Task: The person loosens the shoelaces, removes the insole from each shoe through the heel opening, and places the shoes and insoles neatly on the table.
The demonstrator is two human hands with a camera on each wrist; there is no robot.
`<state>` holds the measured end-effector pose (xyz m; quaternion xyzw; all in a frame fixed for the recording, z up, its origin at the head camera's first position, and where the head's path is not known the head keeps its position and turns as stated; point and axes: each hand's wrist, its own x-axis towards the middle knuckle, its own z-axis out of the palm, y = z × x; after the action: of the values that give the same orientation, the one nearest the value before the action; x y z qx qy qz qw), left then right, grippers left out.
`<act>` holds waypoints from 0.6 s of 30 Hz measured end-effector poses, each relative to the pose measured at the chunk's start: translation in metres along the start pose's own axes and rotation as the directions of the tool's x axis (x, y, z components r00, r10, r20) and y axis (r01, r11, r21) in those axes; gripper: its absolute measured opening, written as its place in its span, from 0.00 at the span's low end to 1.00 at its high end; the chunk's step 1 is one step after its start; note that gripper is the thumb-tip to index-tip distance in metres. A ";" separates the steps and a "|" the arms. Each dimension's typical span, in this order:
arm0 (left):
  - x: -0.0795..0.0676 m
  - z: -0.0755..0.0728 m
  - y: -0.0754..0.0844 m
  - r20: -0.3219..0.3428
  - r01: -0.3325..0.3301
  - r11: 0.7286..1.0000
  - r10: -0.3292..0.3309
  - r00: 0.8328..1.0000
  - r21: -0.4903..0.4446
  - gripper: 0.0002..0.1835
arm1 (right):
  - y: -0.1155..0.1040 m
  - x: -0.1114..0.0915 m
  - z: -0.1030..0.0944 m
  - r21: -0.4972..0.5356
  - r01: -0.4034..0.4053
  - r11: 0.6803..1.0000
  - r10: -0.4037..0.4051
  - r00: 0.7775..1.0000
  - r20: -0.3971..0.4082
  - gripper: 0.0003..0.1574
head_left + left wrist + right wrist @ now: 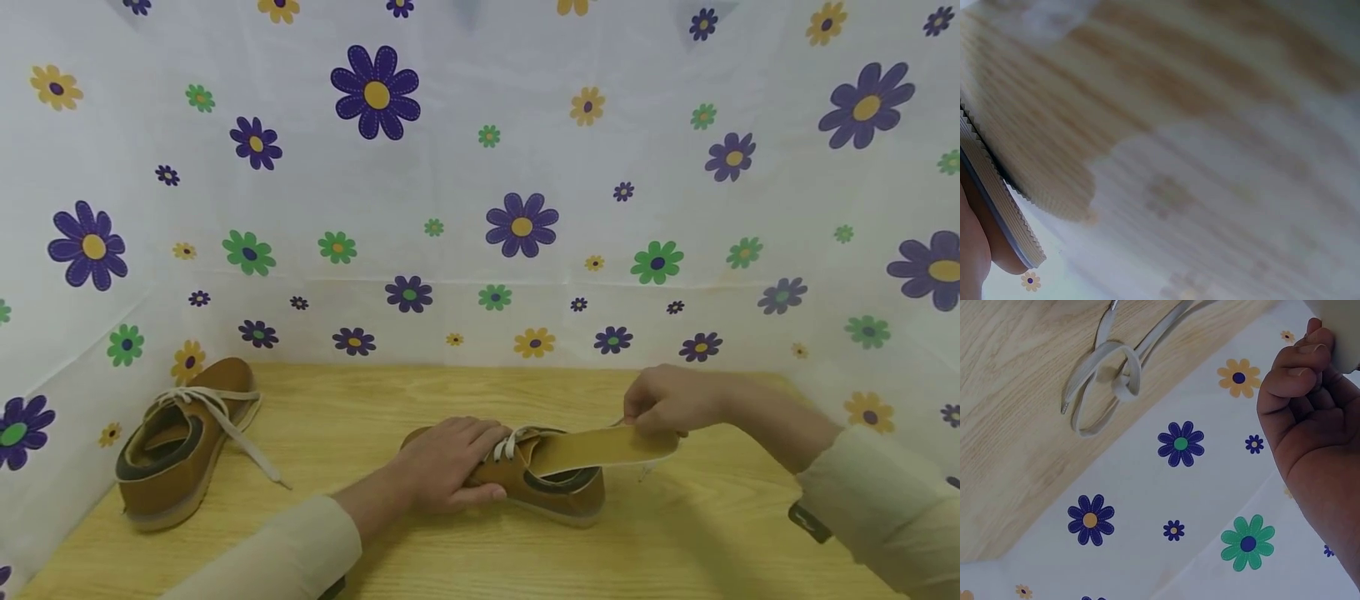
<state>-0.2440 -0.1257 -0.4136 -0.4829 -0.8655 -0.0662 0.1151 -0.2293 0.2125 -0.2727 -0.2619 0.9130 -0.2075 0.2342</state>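
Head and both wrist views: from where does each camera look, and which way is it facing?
Head: on the head, facing forward and down at the held shoe and insole; left hand, right hand and sleeves show.
Left wrist: on that wrist, facing along the shoe's sole; part of the left hand shows.
Right wrist: on that wrist, facing loose laces and flowered cloth; the right hand shows.
Head and right wrist share the right hand and cloth.

At left, a brown shoe (206,454) with a trailing lace (255,454) stands on the wood-grained table (337,408) before flower-printed white cloth (450,167).
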 end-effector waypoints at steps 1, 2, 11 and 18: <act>0.000 0.000 0.000 -0.002 -0.002 1.000 0.002 1.000 0.003 0.40 | 0.001 -0.001 -0.001 0.006 0.004 1.000 -0.004 1.000 -0.002 0.06; 0.001 0.000 -0.001 -0.004 -0.003 1.000 0.003 1.000 0.007 0.40 | 0.002 -0.002 -0.002 0.013 0.003 1.000 -0.003 1.000 -0.004 0.06; 0.000 0.001 -0.002 -0.014 -0.010 1.000 0.010 1.000 0.007 0.40 | 0.008 -0.011 -0.007 0.050 -0.003 0.999 0.003 1.000 0.000 0.05; 0.000 0.002 -0.001 -0.013 -0.002 1.000 0.002 1.000 -0.003 0.40 | 0.014 -0.018 -0.013 0.050 0.005 0.999 -0.005 1.000 0.002 0.04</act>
<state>-0.2451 -0.1258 -0.4157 -0.4835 -0.8642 -0.0705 0.1200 -0.2281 0.2367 -0.2631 -0.2583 0.9066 -0.2304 0.2413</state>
